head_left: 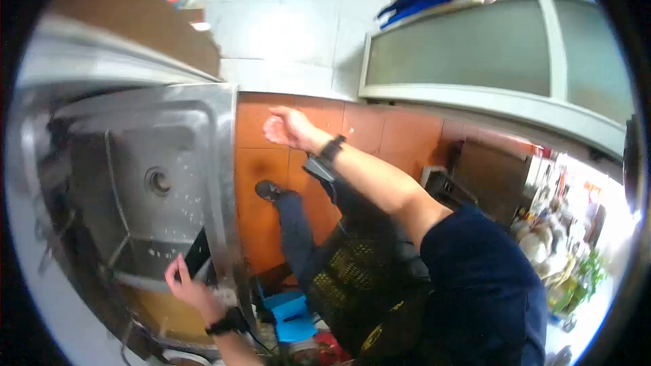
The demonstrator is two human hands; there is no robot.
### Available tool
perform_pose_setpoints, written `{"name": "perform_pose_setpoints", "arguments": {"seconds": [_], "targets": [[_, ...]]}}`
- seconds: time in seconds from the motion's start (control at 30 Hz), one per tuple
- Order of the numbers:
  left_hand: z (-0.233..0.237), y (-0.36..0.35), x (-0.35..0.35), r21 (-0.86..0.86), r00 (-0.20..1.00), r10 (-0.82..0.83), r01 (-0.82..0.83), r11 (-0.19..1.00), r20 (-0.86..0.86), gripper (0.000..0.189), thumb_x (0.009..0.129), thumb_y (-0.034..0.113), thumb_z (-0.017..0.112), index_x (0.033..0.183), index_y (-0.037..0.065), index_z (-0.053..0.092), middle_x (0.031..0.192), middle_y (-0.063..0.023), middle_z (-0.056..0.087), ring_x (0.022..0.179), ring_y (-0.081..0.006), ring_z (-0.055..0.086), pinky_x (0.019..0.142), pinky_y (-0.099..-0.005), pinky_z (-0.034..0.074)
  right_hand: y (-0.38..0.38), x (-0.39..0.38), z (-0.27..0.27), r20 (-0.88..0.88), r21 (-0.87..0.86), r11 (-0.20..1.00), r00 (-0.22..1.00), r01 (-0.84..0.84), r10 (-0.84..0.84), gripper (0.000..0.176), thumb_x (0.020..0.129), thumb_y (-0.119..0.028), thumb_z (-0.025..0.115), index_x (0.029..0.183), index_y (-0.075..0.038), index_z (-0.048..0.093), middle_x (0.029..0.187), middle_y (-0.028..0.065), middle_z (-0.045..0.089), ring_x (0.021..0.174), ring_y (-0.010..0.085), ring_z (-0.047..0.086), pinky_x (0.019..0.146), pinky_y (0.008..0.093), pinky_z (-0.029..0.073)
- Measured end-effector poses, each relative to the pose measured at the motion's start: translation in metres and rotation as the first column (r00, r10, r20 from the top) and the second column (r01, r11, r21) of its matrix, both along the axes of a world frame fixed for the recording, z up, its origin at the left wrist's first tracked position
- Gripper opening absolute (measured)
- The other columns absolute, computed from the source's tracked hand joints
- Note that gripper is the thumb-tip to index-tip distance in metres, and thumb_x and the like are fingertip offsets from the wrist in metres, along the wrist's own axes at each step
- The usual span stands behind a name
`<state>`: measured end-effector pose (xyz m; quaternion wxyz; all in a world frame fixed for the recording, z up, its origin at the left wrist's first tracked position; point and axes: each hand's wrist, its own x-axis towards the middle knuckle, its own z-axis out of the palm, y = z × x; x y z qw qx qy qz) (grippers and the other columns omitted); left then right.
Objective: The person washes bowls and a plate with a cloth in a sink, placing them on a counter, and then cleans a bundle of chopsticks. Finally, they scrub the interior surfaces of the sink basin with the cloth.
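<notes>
My left hand, with a dark band on the wrist, is over the near corner of a steel sink. Its fingers are bent and apart, right beside a flat black object at the sink's inner wall; nothing shows in its grip. My right hand, with a black watch, hangs over the orange tiled floor, beside the sink's edge. Its fingers are loosely curved and apart, with nothing visible in them. Water drops dot the basin around the drain.
A tan board lies beside the basin. Below the counter's edge is a bright blue plastic thing. A frosted glass partition stands across the upper right. Plants and clutter fill the far right. My shoe is on the orange tiles.
</notes>
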<state>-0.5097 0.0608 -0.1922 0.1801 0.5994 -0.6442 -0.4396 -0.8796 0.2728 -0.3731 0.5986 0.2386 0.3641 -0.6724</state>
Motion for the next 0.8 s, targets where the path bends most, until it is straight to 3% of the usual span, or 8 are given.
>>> {"name": "perform_pose_setpoints", "arguments": {"seconds": [0.03,0.1,0.27,0.37,0.47,0.6,0.77,0.8], "targets": [[0.01,0.004,-0.005,-0.031,0.999,-0.007,0.008,1.0,0.031,0.017,0.091,0.01,0.069,0.102,-0.001,0.063,0.099,-0.0069,0.06,0.097,-0.0168,0.055,0.098,-0.0344,0.042,0.007,0.002,0.027,0.0,0.011,1.0,1.0,0.007,-0.007,0.049,0.102,-0.036,0.044,0.078,0.0,0.066,0.074,0.0121,0.07,0.068,0.0211,0.068,0.063,0.0311,0.057],[-0.006,-0.003,0.003,-0.04,0.983,0.122,-0.129,0.991,-0.14,0.023,0.087,0.007,0.073,0.105,0.0,0.062,0.099,-0.0045,0.06,0.095,-0.0164,0.055,0.096,-0.0336,0.043,0.007,0.012,0.1,-0.054,0.064,0.996,0.997,-0.059,0.063,0.047,0.102,-0.034,0.043,0.079,0.0,0.066,0.071,0.0109,0.067,0.064,0.0198,0.065,0.061,0.0296,0.055],[-0.015,-0.015,0.001,0.054,0.917,0.194,-0.187,0.981,-0.349,0.024,0.082,0.004,0.077,0.102,0.003,0.063,0.097,-0.0034,0.062,0.093,-0.0141,0.056,0.09,-0.0286,0.044,-0.06,0.072,0.227,-0.015,-0.106,0.977,0.983,-0.183,0.182,0.037,0.099,-0.026,0.046,0.081,0.001,0.064,0.076,0.0126,0.067,0.068,0.02,0.064,0.064,0.0279,0.054],[-0.028,-0.028,-0.009,0.061,0.929,0.189,-0.179,0.982,-0.317,0.017,0.079,-0.002,0.073,0.092,0.002,0.062,0.089,-0.0039,0.064,0.085,-0.0158,0.059,0.084,-0.032,0.048,-0.124,0.117,0.238,0.059,-0.167,0.955,0.965,-0.244,0.257,0.038,0.099,-0.026,0.045,0.081,0.0,0.065,0.077,0.0126,0.069,0.066,0.0204,0.065,0.062,0.0277,0.055],[-0.054,-0.043,-0.007,-0.128,0.972,0.132,-0.159,0.979,-0.195,0.013,0.08,0.001,0.072,0.088,0.0,0.062,0.085,-0.0071,0.064,0.08,-0.0188,0.059,0.082,-0.0331,0.048,-0.17,0.158,0.244,0.105,-0.184,0.949,0.955,-0.256,0.278,0.04,0.101,-0.025,0.042,0.081,0.001,0.066,0.077,0.0127,0.069,0.066,0.0202,0.066,0.059,0.0273,0.055],[-0.096,-0.072,0.014,-0.159,0.909,0.347,-0.387,0.908,-0.229,0.012,0.081,0.002,0.07,0.087,-0.001,0.061,0.081,-0.0085,0.064,0.078,-0.0207,0.059,0.078,-0.0341,0.049,-0.198,0.191,0.243,0.135,-0.128,0.958,0.952,-0.257,0.273,0.039,0.102,-0.024,0.038,0.086,0.001,0.063,0.08,0.0126,0.068,0.067,0.0197,0.065,0.059,0.0271,0.055],[-0.048,-0.112,0.042,-0.034,0.869,0.391,-0.42,0.907,-0.304,0.012,0.083,0.005,0.068,0.09,-0.002,0.06,0.079,-0.0076,0.064,0.068,-0.0171,0.058,0.065,-0.0321,0.049,-0.212,0.197,0.23,0.119,-0.003,0.942,0.935,-0.335,0.333,0.037,0.103,-0.022,0.034,0.094,0.003,0.06,0.084,0.0139,0.067,0.072,0.0219,0.066,0.062,0.0291,0.057],[-0.044,-0.121,0.047,-0.007,0.848,0.394,-0.424,0.906,-0.353,0.012,0.083,0.005,0.068,0.09,-0.002,0.06,0.079,-0.0068,0.063,0.068,-0.0164,0.058,0.064,-0.0318,0.049,-0.217,0.195,0.228,0.128,-0.085,0.932,0.924,-0.352,0.361,0.04,0.103,-0.022,0.032,0.1,0.005,0.06,0.093,0.0174,0.068,0.081,0.0254,0.068,0.071,0.0311,0.06]]}}
